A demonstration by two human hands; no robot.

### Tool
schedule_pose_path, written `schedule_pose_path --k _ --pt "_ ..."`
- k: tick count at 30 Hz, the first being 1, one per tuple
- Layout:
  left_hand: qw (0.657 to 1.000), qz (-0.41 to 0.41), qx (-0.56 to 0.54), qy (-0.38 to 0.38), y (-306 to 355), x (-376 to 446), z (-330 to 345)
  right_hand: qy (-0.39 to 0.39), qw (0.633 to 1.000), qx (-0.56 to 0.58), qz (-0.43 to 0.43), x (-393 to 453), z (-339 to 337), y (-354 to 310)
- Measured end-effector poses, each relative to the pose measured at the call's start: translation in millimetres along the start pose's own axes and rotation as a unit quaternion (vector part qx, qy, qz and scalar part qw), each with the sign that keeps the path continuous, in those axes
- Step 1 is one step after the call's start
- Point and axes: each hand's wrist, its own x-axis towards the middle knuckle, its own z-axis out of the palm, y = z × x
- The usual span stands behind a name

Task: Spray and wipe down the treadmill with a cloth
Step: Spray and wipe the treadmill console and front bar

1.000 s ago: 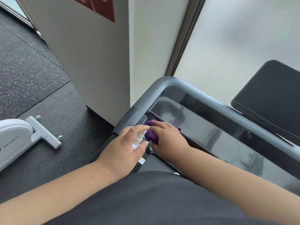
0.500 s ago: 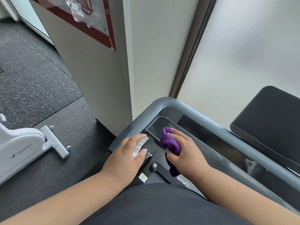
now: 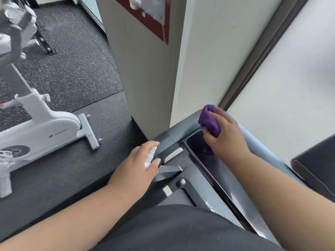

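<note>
Ideally the right hand (image 3: 224,134), clamped on the purple cloth (image 3: 209,120) at the treadmill (image 3: 199,180) rail's far-left corner, presses firmly along the curve while the left hand (image 3: 139,165) grips the spray bottle (image 3: 150,156) clear.

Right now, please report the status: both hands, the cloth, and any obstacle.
Left hand grips spray bottle. Right hand presses purple cloth on treadmill handrail corner. Wall close beside; nothing blocks the rail.

A single head-worn wide-angle camera looks forward and steeply down, close over the treadmill (image 3: 183,131) console corner, with the wall (image 3: 145,84) ahead and the gym floor (image 3: 72,69) stretching left.
</note>
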Motion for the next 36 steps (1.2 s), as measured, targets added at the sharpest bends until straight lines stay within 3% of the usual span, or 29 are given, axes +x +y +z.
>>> schedule_pose_path --k 3,6,13,16,21,25,28,36 --pt "1.000 0.001 -0.009 0.024 -5 -15 1 -0.049 0.992 -0.107 0.043 39 0 27" --pt "0.999 -0.007 -0.008 0.047 -11 -26 -1 -0.110 0.975 -0.192 0.005 50 21 31" --pt "0.996 -0.019 -0.028 0.077 -19 -39 -4 -0.179 0.949 -0.164 -0.200 24 77 -59" --pt "0.997 0.001 -0.032 0.074 -18 -38 -3 -0.193 0.939 -0.151 -0.241 -4 103 -92" --pt "0.996 0.016 -0.050 0.069 -18 -32 -5 -0.211 0.932 -0.166 -0.244 4 98 -83" --pt "0.997 0.018 -0.043 0.057 -24 -31 -10 -0.164 0.960 -0.193 -0.122 43 64 -41" --pt "0.998 0.031 -0.040 0.039 -28 -33 -13 -0.149 0.960 -0.217 -0.096 52 60 -38" --pt "0.994 0.081 -0.041 0.057 -24 -18 -15 -0.187 0.943 -0.134 -0.239 -17 115 -104"
